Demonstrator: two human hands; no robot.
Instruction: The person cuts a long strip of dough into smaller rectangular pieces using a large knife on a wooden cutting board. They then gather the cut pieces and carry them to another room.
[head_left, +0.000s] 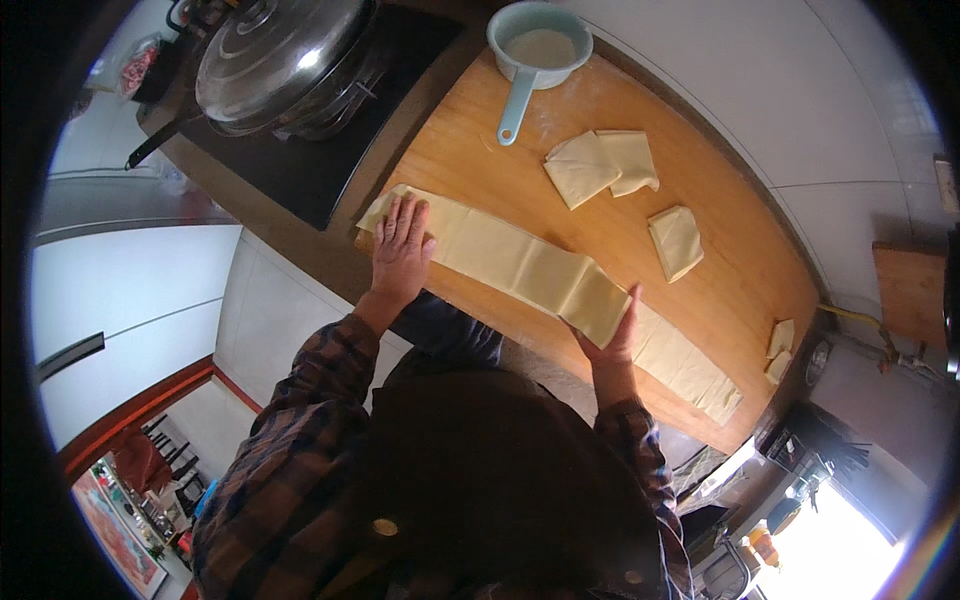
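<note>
A long pale-yellow strip of rolled dough (517, 262) lies along the near edge of a wooden board (480, 142). My left hand (402, 244) rests flat on the strip's left end, fingers extended. At the strip's other end, my right hand (616, 330) grips a raised part of the dough, thumb along its right edge and fingers beneath. Beyond that hand, another flat stretch of dough (686, 364) runs toward the board's right corner; whether it joins the strip is hidden. Folded dough pieces (585, 169) overlap behind the strip, and a separate folded piece (675, 241) lies to their right.
A light-blue handled scoop (540, 56) with white powder stands at the board's back. Left of the board, a lidded metal pan (285, 60) sits on a black cooktop (315, 165). Small dough scraps (780, 349) lie at the right end, and a tiled wall (720, 90) borders the back.
</note>
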